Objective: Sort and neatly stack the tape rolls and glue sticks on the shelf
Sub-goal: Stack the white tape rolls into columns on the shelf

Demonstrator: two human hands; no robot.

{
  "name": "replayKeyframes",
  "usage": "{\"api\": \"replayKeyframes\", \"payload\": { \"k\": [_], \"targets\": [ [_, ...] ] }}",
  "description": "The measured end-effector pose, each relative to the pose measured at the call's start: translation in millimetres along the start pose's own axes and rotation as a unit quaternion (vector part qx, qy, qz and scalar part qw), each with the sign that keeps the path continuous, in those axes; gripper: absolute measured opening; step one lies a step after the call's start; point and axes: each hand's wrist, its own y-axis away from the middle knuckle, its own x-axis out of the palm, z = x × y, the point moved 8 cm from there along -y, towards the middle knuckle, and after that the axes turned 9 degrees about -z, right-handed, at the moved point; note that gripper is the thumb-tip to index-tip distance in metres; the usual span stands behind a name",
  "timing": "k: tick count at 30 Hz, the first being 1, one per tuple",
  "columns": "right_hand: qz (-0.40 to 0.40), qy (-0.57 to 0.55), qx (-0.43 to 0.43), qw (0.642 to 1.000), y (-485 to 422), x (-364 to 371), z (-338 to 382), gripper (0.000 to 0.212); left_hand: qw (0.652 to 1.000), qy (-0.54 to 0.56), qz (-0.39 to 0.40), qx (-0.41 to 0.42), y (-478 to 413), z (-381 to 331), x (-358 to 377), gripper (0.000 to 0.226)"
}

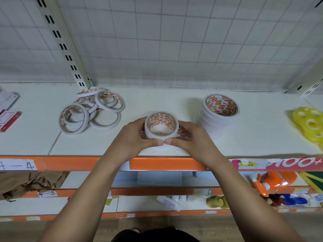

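The left hand (134, 137) and right hand (190, 137) clasp a short tape stack (161, 127) (thumbs touching in front). It stands on the shelf (157, 102).

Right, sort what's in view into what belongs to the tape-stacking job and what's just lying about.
Job: small stack of tape rolls, gripped by left hand and right hand; tall stack of tape rolls; loose heap of tape rolls.
Lying about: yellow plastic pieces, far right; red-and-white packets, far left; orange bottles on the shelf below.
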Motion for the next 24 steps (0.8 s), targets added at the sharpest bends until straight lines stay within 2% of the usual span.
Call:
{"api": "replayKeyframes", "payload": {
  "k": [2,5,6,11,17,21,24],
  "targets": [
    [0.006,0.018,0.007,1.0,1,1,0,0.062,1.0,-0.021,-0.005,-0.005,2,0,-1,0.074],
    [-0.002,0.06,0.015,0.998,3,-2,1,0.106,0.995,-0.095,-0.001,0.015,8,-3,-2,0.076],
    [-0.006,0.07,0.006,0.998,4,-3,5,0.109,0.993,-0.119,-0.005,0.024,11,-5,-4,0.073],
    [-0.032,0.117,-0.085,0.989,0,-3,43,0.08,0.967,-0.233,-0.086,0.052,21,-5,-37,0.058],
    [-0.036,0.144,-0.184,0.972,-18,51,90,0.054,0.923,-0.31,-0.223,0.052,34,7,-96,0.037],
    [-0.012,0.124,-0.218,0.968,-30,97,121,0.046,0.879,-0.379,-0.281,0.074,31,21,-136,0.043],
    [-0.006,0.122,-0.2,0.972,-44,127,133,0.045,0.871,-0.396,-0.28,0.081,23,36,-154,0.056]
  ]
}}
